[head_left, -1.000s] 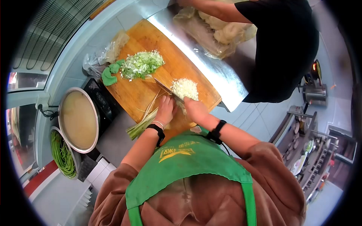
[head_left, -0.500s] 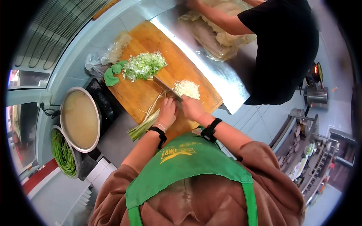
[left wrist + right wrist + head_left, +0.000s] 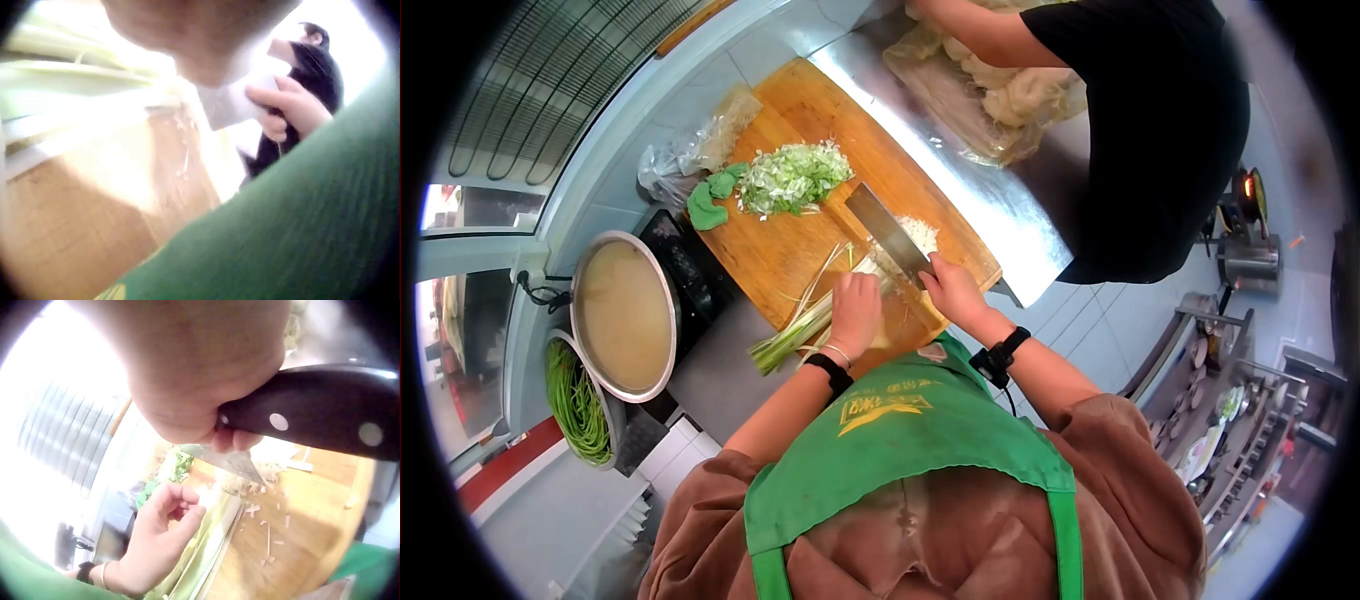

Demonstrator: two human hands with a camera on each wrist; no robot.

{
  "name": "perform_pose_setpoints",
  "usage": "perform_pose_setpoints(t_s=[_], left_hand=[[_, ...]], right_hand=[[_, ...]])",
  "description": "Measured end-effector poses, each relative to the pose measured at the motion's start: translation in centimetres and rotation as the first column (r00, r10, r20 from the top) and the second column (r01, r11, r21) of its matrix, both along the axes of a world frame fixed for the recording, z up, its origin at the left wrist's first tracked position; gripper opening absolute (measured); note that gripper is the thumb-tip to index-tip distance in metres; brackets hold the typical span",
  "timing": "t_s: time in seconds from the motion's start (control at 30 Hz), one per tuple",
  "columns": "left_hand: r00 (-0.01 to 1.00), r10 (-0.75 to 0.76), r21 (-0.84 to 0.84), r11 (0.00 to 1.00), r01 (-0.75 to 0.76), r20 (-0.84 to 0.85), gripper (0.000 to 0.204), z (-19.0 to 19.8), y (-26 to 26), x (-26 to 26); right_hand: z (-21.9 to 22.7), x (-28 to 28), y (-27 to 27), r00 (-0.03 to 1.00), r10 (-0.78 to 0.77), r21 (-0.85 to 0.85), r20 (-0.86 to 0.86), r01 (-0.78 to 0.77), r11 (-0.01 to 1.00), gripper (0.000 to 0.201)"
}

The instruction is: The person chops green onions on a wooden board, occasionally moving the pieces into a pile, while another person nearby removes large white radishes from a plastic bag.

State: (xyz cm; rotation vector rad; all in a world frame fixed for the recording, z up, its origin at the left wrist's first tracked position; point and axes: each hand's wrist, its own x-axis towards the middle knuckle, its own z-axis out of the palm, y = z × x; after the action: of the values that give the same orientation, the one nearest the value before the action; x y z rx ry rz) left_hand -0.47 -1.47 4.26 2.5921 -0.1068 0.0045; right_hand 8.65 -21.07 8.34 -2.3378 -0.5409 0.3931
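Note:
My right hand (image 3: 948,285) grips the black riveted handle of a cleaver (image 3: 887,234), whose wide blade is lifted and tilted over the wooden cutting board (image 3: 775,255). In the right wrist view the handle (image 3: 312,409) fills the top. My left hand (image 3: 855,312) (image 3: 159,540) presses down on a bundle of long pale green leek stalks (image 3: 800,328) lying across the board's near edge, fingers curled. A heap of chopped white pieces (image 3: 920,232) lies partly behind the blade. Chopped green pieces (image 3: 792,178) are piled farther back.
Another person in black (image 3: 1140,120) handles a bag of pale dough (image 3: 1000,95) on the steel counter (image 3: 960,190). A pot of broth (image 3: 625,315) and a bowl of green beans (image 3: 575,405) stand left. A plastic bag (image 3: 690,150) lies behind the board.
The cleaver has lifted from the board and tilted up, showing its flat side. My right hand moved right and nearer; my left hand slid slightly right along the stalks.

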Motion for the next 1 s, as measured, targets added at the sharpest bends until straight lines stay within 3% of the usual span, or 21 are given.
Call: perform_pose_setpoints(t_s=[0.07,0.1,0.17,0.2,0.27,0.3,0.37,0.43,0.53,0.6,0.7,0.83,0.9,1.0], left_hand=[[0.987,0.143,-0.096,0.986,-0.135,0.077,0.023,-0.5,1.3,0.7],[0.987,0.142,-0.095,0.986,-0.134,0.081,0.023,-0.4,1.9,1.5],[0.898,0.374,-0.049,0.926,-0.373,0.231,0.035,-0.5,2.8,2.6],[0.899,0.373,-0.051,0.927,-0.372,0.228,0.035,-1.1,3.1,2.7],[0.939,0.342,-0.017,0.94,-0.342,0.044,0.049,-2.4,3.5,2.8],[0.937,0.345,-0.016,0.938,-0.345,0.047,0.049,-2.0,3.3,2.6],[0.986,0.159,-0.036,0.986,-0.161,-0.051,0.058,-0.6,1.7,1.4],[0.988,0.145,-0.025,0.989,-0.146,-0.06,0.065,-0.6,1.1,0.7],[0.984,0.174,-0.071,0.982,-0.176,-0.026,0.063,-1.0,1.0,0.4],[0.999,0.024,-0.078,0.997,-0.023,0.021,0.054,-1.6,1.7,0.3],[0.996,-0.061,-0.104,0.992,0.068,0.067,0.044,-2.5,2.0,0.6],[0.999,-0.046,-0.152,0.987,0.046,0.006,0.037,-2.2,1.9,0.9],[0.994,-0.064,-0.153,0.985,0.078,0.09,0.033,-2.0,1.9,0.9],[0.993,-0.084,-0.101,0.991,0.092,0.077,0.031,-2.9,1.9,1.0]], right_hand=[[0.4,-0.2,-0.1,0.999,0.03,-0.047,-0.01,-0.031,0.998,0.018],[0.5,0.0,-0.1,0.998,0.057,-0.096,-0.019,-0.059,0.994,0.018],[0.5,-0.3,-0.1,0.999,0.05,-0.074,-0.007,-0.051,0.996,0.018],[0.5,-0.5,-0.1,0.999,0.05,-0.052,0.004,-0.05,0.997,0.018],[0.6,-0.7,0.0,0.998,0.062,-0.089,-0.008,-0.063,0.994,0.018],[0.6,-0.8,0.2,0.997,0.073,-0.124,-0.018,-0.075,0.99,0.017],[0.9,-1.3,0.6,0.997,0.075,-0.125,-0.002,-0.075,0.989,0.017],[1.2,-1.9,1.1,0.997,0.073,-0.13,0.014,-0.07,0.989,0.017],[1.4,-2.8,1.7,0.995,0.101,-0.179,0.007,-0.098,0.979,0.015],[1.6,-3.3,2.2,0.99,0.136,-0.247,0.03,-0.124,0.961,0.014],[2.2,-3.8,2.7,0.986,0.165,-0.338,0.017,-0.149,0.929,0.016],[2.2,-4.0,3.3,0.983,0.181,-0.335,-0.006,-0.173,0.926,0.02],[1.0,-3.4,4.1,0.98,0.199,-0.305,0.004,-0.188,0.933,0.02],[-1.0,-2.3,5.0,0.98,0.189,-0.285,0.061,-0.164,0.944,0.019]])
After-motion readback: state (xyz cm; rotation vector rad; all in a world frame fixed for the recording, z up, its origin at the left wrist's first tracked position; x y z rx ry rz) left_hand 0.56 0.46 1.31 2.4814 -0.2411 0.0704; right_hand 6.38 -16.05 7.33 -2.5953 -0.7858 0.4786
